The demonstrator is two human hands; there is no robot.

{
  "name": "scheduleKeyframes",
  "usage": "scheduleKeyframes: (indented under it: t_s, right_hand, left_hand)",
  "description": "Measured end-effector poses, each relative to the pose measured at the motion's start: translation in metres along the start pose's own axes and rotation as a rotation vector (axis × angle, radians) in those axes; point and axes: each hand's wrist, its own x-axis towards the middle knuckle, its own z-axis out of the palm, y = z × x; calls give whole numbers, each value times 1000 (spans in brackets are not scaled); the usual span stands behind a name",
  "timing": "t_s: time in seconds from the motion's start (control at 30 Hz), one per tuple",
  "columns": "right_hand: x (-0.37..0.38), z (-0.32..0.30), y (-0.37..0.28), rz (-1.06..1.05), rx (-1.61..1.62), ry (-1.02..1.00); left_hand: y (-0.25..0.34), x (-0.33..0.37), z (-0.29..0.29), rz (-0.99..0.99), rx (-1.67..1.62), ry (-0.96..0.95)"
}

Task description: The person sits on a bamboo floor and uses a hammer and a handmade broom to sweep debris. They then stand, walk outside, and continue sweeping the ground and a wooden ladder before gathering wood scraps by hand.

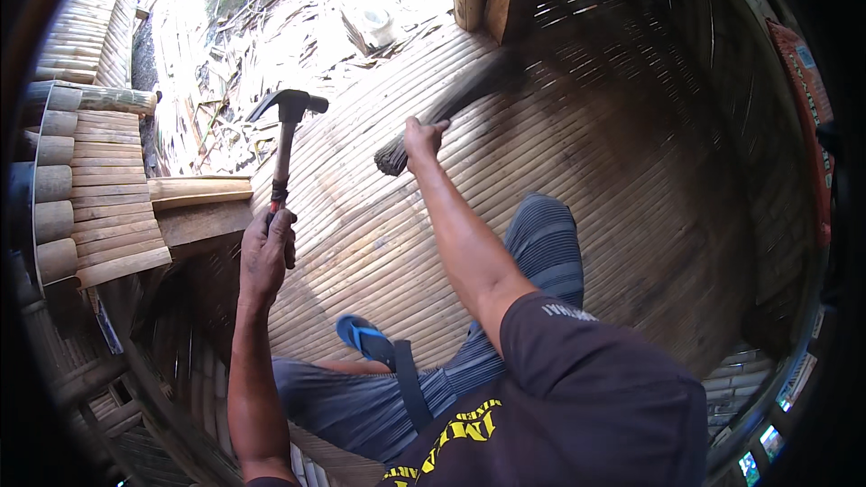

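A claw hammer [287, 126] stands upright (head up, dark metal) beside a dark, tilted broom bundle [451, 104] above the bamboo-slat floor [379, 234].

We count 1 claw hammer [287, 131] at 10 o'clock, 1 dark bundle of sticks [451, 108] at 12 o'clock, 1 blue sandal [365, 340] at 6 o'clock, and our 2 hands: left hand [266, 255], right hand [421, 140].

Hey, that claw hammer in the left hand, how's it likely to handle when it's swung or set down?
The hammer is probably top-heavy: its dark metal head sits far above the left hand, which grips the handle's low end. The handle looks straight and stiff. Laid on the slatted bamboo floor, it would likely rest flat rather than roll, given its wide claw head.
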Motion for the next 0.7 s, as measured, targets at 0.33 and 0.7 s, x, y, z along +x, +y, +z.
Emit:
scheduleKeyframes:
  t_s: [0.33, 0.7]
  right_hand:
    - [43, 25, 72, -239, -632, -51]
    - [68, -31, 55, -246, -543, 66]
  left_hand:
    - [6, 121, 3, -33, -307, -96]
    - [-16, 207, -24, 49, -584, -291]
